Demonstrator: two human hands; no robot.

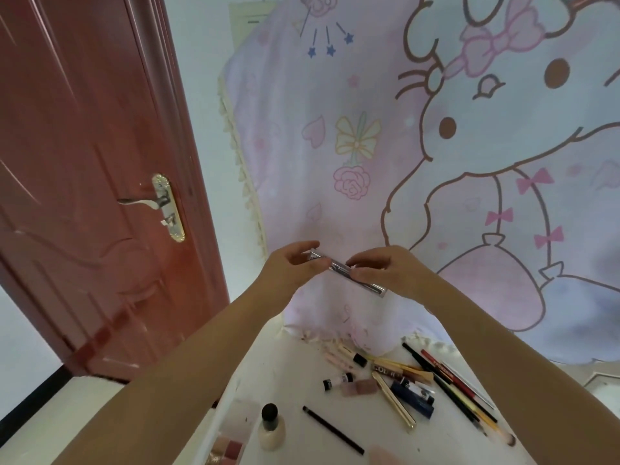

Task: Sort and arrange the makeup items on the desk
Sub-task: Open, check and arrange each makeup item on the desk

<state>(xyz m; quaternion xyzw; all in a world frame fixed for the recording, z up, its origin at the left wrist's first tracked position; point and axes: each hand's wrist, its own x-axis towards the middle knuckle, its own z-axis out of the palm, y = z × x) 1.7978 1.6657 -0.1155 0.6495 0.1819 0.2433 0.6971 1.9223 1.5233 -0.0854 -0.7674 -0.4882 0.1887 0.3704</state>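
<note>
At the far left stands a dark red door (84, 162) with a metal lever handle (147, 201). To its right, both forearms reach up and forward, well above the bench (295, 391).

The left hand (288, 263) pinches the upper left end of a slim silver tube (345, 271): the thumb lies over the top of it and the curled fingers (318, 263) close from below. The tube slants down to the right in the air between the two hands, in front of a pink cartoon-print cloth (419, 146) that hangs behind the bench. The right hand (385, 271) holds the tube's lower right part, fingers bent round it, with the tube's square end showing just past the palm.

Below on the white bench, from left to right, lie a blush palette (228, 448) at the near edge, an upright cream bottle with a black cap (271, 427), a black pencil (332, 429) lying slantwise, and a small black-and-white tube (337, 381) beside a pink tube (360, 387). Further right is a loose heap: a gold tube (394, 399), a dark blue tube (412, 396), and a fan of long pencils (449, 380) pointing toward the cloth, some overlapping.
</note>
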